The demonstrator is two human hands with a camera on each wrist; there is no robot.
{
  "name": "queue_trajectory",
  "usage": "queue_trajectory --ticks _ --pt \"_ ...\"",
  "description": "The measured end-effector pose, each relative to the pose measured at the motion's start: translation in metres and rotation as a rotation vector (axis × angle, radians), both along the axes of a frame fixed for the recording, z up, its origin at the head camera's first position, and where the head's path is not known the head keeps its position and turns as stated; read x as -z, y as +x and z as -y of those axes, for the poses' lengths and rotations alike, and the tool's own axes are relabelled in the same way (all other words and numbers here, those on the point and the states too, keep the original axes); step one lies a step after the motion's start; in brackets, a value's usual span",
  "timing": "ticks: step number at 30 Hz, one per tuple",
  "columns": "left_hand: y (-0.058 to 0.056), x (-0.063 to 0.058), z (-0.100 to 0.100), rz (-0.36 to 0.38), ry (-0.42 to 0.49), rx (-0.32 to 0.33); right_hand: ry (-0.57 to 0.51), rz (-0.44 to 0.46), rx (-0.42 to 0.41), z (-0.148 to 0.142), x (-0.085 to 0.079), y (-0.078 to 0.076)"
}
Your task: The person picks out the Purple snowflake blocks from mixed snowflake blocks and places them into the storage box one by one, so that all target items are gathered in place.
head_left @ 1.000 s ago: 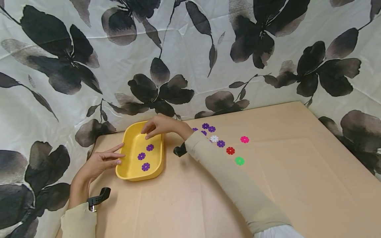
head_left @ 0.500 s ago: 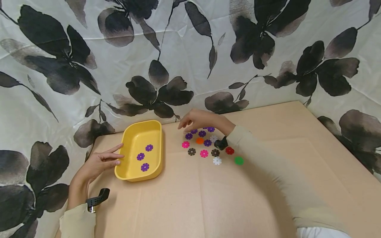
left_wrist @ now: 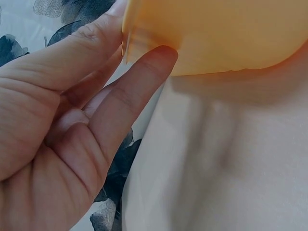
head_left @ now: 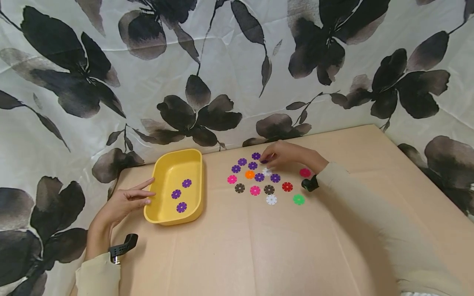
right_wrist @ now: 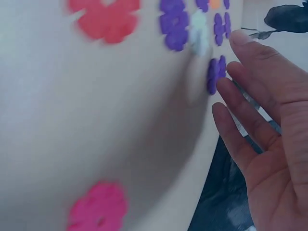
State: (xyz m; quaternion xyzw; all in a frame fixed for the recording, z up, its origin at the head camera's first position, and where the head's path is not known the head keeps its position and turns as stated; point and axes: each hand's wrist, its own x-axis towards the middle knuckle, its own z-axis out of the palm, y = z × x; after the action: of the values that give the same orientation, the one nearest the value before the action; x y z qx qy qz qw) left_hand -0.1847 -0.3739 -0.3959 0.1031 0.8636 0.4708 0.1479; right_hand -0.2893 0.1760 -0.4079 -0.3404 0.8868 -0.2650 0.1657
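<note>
My left hand (head_left: 124,203) holds the left rim of a yellow plastic tray (head_left: 200,193). In the left wrist view a fingertip lies against the outer wall of the tray. Three purple notched discs lie inside it, one of them a purple disc (head_left: 181,207) near the front. My right hand (head_left: 283,155) is low over the back of a loose group of discs, thumb and fingers slightly bent and apart. Its fingertips are right at a purple disc (right_wrist: 216,74), partly covered by the hand in the head view. A white disc (head_left: 266,172) lies just below that hand.
Other discs lie to the right of the tray: an orange disc (head_left: 249,174), a red disc (head_left: 287,186), a green disc (head_left: 298,199), a pink disc (head_left: 305,172) and several purple, brown, pink and white ones. A flower-patterned cloth (head_left: 222,61) rises behind the table (head_left: 222,255).
My right hand has moved from above the tray to the right, over the back of the disc group. My left hand and the tray keep their place.
</note>
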Motion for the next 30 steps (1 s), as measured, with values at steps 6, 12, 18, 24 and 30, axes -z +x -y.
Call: queue_trajectory --ticks 6,12,18,24,30 --pt "0.004 0.001 0.001 -0.017 0.009 0.008 0.006 -0.006 -0.004 -0.020 0.008 0.014" --pt "0.007 0.002 0.001 -0.042 0.029 0.025 0.004 -0.015 -0.051 -0.033 0.015 0.026" --pt "0.013 0.004 0.002 -0.046 0.015 0.017 -0.013 -0.022 -0.073 -0.035 0.019 0.035" --pt "0.019 0.007 0.001 -0.052 0.019 0.005 0.008 -0.032 -0.031 -0.031 0.020 0.044" --pt "0.024 0.007 0.000 -0.052 0.024 0.004 0.013 -0.028 -0.003 -0.028 0.019 0.052"
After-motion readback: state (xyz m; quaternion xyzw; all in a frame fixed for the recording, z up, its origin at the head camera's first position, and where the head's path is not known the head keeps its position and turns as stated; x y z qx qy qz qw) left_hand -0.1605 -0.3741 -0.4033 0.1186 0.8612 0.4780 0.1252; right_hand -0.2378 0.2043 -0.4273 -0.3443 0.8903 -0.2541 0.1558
